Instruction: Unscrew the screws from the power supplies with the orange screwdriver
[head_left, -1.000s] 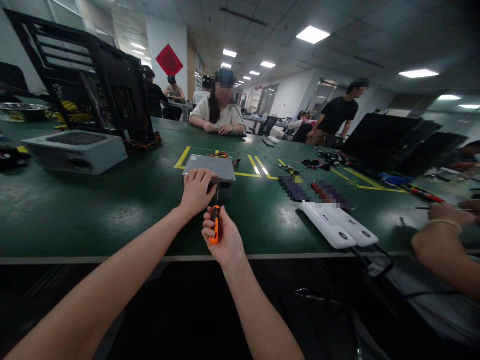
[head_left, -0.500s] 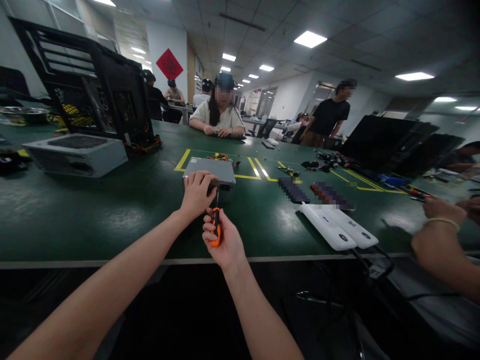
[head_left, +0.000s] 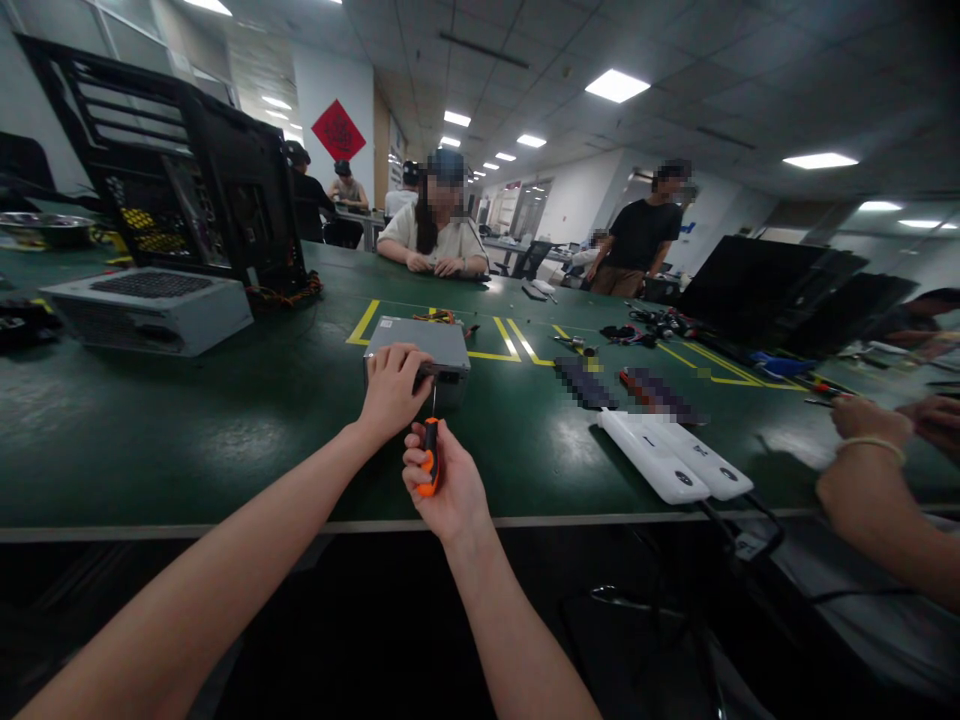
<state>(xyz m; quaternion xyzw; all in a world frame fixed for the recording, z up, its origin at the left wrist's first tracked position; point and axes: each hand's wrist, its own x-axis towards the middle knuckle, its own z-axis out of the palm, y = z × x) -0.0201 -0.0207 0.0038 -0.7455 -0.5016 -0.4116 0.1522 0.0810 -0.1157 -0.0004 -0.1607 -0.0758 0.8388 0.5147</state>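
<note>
A grey computer power supply [head_left: 441, 338] sits on the green table in front of me. Over its top and near face my left hand [head_left: 397, 388] is curled, gripping it. Below it, my right hand [head_left: 448, 478] is closed around the handle of an orange and black screwdriver [head_left: 430, 460]. The thin shaft points away from me and reaches the near face of the power supply, beside my left fingertips. Whether the tip sits in a screw cannot be made out. Coloured cables [head_left: 442, 316] lie behind the power supply.
At left stand an open black computer case [head_left: 202, 190] and a second power supply [head_left: 154, 310]. White power banks [head_left: 660, 455] with cables lie right, near the table edge. A co-worker's hand [head_left: 870, 425] holds a tool at far right. Another person [head_left: 435, 225] sits opposite.
The screwdriver handle has turned a little in my right hand, showing its black and orange parts differently. My left hand stays on the power supply. A standing person in the background has shifted slightly left.
</note>
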